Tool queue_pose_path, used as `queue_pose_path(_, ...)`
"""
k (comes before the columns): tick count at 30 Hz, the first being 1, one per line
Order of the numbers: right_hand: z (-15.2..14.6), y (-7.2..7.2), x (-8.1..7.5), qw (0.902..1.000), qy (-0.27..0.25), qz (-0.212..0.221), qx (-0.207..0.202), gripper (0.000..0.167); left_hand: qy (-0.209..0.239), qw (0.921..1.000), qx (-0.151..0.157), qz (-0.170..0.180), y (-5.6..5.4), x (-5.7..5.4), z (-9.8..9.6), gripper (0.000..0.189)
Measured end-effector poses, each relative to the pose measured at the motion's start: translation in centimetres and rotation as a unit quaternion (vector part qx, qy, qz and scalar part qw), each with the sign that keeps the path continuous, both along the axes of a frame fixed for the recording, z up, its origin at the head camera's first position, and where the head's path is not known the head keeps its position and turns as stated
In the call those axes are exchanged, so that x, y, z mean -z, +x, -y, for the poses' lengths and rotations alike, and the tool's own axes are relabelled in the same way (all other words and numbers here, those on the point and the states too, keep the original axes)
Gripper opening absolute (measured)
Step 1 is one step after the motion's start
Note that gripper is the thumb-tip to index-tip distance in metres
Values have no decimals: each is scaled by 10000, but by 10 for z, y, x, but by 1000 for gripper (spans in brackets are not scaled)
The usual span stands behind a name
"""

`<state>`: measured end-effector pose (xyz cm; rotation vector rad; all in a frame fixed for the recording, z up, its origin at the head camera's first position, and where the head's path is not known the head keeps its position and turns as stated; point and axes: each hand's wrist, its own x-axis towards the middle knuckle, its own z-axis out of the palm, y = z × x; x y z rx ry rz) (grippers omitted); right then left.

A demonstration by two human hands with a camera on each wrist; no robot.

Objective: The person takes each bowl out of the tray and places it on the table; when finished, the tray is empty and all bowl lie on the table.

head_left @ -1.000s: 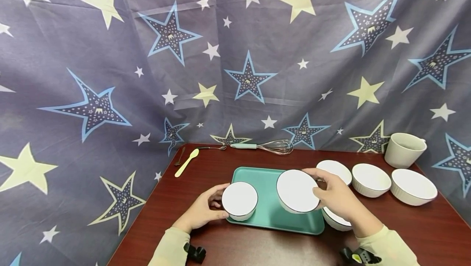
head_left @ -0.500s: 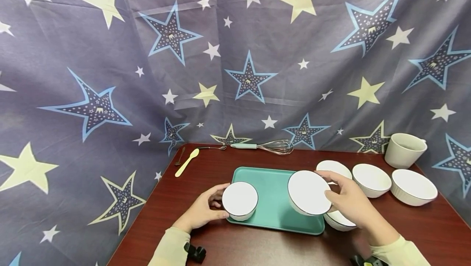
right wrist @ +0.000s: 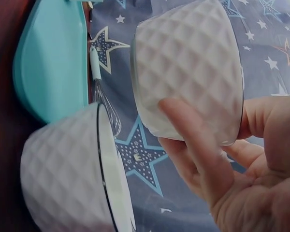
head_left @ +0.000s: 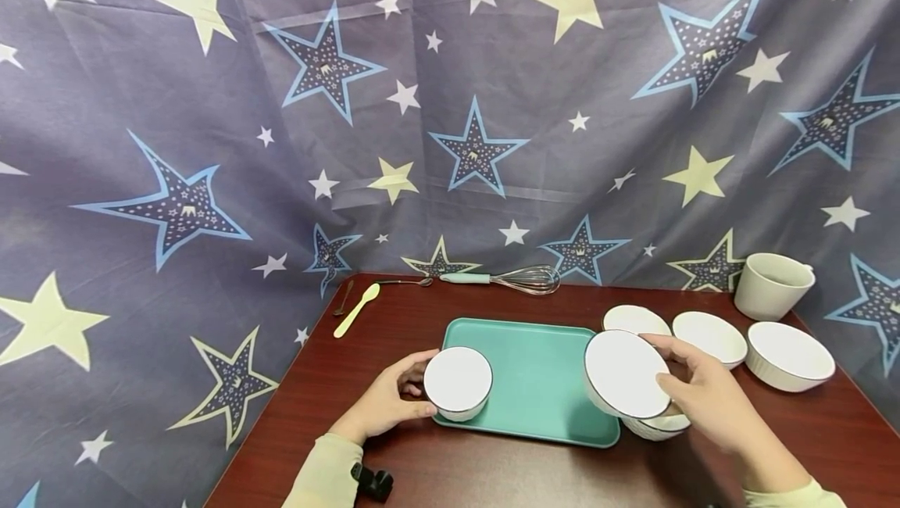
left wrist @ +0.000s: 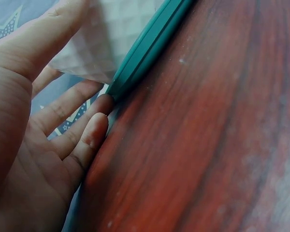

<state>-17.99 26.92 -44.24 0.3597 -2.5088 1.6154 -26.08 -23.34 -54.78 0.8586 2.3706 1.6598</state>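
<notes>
My right hand (head_left: 710, 395) grips a white bowl (head_left: 624, 373) with a thin dark rim, its mouth tilted toward the head camera. In the right wrist view, the thumb lies across the diamond-patterned wall of this raised bowl (right wrist: 188, 63). It overlaps a similar bowl (head_left: 657, 428) standing off the right end of the green tray (head_left: 537, 383). A smaller-looking white bowl (head_left: 458, 379) sits on the tray's left end. My left hand (head_left: 387, 398) holds that bowl from the left, thumb at its near side. In the left wrist view, its lower fingertips (left wrist: 106, 101) meet the tray edge.
Behind the right hand stand a round white bowl (head_left: 636, 320), another white bowl (head_left: 710, 338), an oval dish (head_left: 791, 355) and a mug (head_left: 772, 287). Along the back lie a whisk (head_left: 523, 280), a yellow spoon (head_left: 357, 311) and small metal spoons. A star-patterned cloth hangs behind.
My right hand has carried its bowl rightward, from above the tray to its right end, partly over the bowl beside it. The left hand and its bowl have stayed in place.
</notes>
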Motion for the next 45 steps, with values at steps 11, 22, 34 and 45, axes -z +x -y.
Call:
queue_pose_path(11,-32,2,3,9995,-175,-169,209,52,-69,10000,-51,18,1,0,0,83)
queue_pose_path(22,-70,5,9,9974,-652,-229,216,54,-72,10000,-31,-19,1,-1,-1,83)
queue_pose_path(34,-103,10,24,9898,-1403,-181,189,63,-82,10000,-40,0,0,-1,-1,84)
queue_pose_path(45,-128,22,37,9937,-551,16,972,69,11,10000,11,4,1,-1,-1,84)
